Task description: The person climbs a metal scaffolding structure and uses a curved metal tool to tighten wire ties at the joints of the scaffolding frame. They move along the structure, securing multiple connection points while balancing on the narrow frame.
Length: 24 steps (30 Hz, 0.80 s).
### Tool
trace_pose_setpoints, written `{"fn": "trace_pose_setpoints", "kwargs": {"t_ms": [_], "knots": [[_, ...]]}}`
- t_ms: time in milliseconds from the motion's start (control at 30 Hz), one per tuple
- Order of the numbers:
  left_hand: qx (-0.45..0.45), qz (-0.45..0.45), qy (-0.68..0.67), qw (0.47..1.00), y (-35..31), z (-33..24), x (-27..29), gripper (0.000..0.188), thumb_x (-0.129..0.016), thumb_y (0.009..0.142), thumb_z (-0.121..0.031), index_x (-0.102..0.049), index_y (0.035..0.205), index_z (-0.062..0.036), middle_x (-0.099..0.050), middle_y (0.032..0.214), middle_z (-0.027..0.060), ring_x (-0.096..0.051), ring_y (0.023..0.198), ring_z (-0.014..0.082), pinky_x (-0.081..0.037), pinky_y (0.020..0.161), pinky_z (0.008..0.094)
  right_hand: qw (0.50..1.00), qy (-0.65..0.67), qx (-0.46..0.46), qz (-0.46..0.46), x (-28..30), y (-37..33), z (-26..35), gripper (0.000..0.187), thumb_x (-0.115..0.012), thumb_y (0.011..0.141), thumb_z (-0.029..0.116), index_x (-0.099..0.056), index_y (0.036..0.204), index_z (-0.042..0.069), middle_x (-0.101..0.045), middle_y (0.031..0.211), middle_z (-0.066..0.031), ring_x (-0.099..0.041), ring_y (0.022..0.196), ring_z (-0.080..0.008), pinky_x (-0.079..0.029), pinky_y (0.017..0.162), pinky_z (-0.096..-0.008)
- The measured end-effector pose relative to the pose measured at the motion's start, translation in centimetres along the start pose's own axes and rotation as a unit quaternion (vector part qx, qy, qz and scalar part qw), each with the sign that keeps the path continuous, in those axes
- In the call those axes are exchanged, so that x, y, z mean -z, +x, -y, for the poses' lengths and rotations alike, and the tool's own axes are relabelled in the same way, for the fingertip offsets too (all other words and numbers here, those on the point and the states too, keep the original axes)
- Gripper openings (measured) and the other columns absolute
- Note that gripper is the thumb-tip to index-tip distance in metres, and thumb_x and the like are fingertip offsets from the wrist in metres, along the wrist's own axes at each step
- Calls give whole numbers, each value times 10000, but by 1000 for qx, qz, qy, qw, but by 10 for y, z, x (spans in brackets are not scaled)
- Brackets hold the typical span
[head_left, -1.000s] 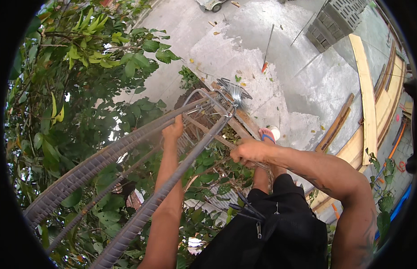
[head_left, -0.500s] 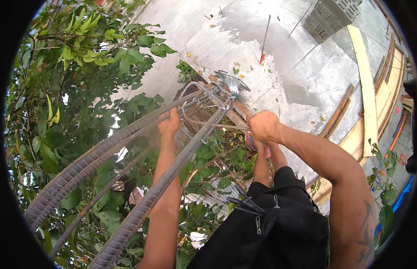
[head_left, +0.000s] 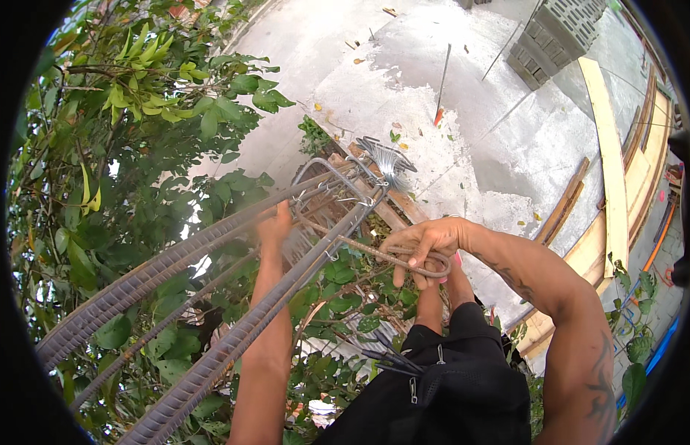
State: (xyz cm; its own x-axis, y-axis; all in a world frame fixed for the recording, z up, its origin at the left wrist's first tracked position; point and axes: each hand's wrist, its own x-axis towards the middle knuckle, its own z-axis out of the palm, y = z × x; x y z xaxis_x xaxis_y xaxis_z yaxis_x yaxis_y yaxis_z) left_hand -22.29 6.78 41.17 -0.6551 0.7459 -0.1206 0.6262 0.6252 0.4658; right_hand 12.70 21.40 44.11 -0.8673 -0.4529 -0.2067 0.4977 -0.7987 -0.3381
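Long ribbed steel reinforcing bars (head_left: 174, 263) run from the lower left up to a bend at the middle, where thin wire ties bind them. My left hand (head_left: 274, 225) is closed at one of these bars, its fingers partly hidden behind the steel. Just right of the bars, my right hand (head_left: 426, 245) curls its fingers round a thin bent rebar stirrup (head_left: 434, 273). That stirrup's rod passes behind the front bar, and its looped end lies at my fingers. A bundle of loose tie wire (head_left: 389, 165) hangs on the bars' top end.
Leafy branches (head_left: 226, 104) crowd the left side and surround the bars. Planks (head_left: 608, 163) lie at the right, near a stack of hollow blocks (head_left: 549, 44). A thin rod (head_left: 443, 81) stands on the concrete floor (head_left: 345, 67). A black bag (head_left: 456, 386) hangs at my waist.
My right hand has moved down and slightly left and turned, so its fingers and the stirrup's looped end now show. My left hand has dropped slightly in the picture, still at the bars.
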Motion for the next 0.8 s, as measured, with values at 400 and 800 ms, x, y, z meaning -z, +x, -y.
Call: {"fn": "trace_pose_setpoints", "kwargs": {"t_ms": [400, 800], "knots": [[-38, -16, 76, 996, 1, -6, 2, 310, -506, 845, -346, -668, 914, -90, -649, 853, 175, -608, 871, 366, -445, 810, 446, 703, -638, -177, -259, -34, 15, 50, 284, -608, 743, 138, -622, 988, -6, -665, 835, -180, -663, 793, -288, -528, 639, -387], [-40, -37, 54, 997, -7, -19, 7, 333, -498, 837, -359, -673, 897, -82, -649, 874, 199, -616, 886, 374, -454, 804, 457, 980, -17, -110, -166, -1, -2, 8, 326, -551, 788, 142, -508, 1082, 9, -560, 744, -89, -517, 533, -185, -451, 445, -321]]}}
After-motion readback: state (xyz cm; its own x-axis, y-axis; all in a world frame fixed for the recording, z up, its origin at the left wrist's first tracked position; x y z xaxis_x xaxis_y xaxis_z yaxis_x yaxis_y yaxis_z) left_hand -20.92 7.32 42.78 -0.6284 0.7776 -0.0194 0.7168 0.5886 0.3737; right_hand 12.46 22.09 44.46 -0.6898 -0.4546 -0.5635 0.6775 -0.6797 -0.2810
